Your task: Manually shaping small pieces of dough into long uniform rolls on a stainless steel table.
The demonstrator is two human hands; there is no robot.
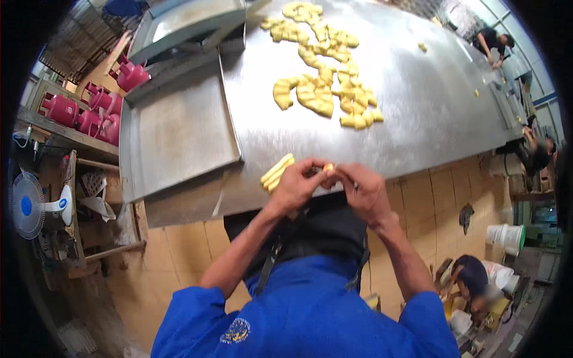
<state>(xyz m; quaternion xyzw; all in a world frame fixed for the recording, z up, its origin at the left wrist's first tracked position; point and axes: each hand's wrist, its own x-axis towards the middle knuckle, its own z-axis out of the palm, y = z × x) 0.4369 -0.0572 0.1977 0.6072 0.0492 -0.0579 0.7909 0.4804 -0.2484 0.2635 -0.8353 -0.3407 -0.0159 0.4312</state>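
Over the near edge of the metal table (418,101), my left hand (296,186) and my right hand (365,190) meet, fingertips pinched together. Between them shows a small bit of yellow dough (328,168); the fingers cover most of it. Beside my left hand lie a few long yellow dough strips (277,173), side by side on the table. Farther off, many short curved dough pieces (315,95) are spread in a winding cluster across the tabletop.
A shallow metal tray (179,119) sits on the left, with another tray (194,24) behind it. Pink gas cylinders (62,110) and a fan (28,204) stand farther left. One person (492,45) is at the far right, another (471,277) at lower right near white buckets (504,237).
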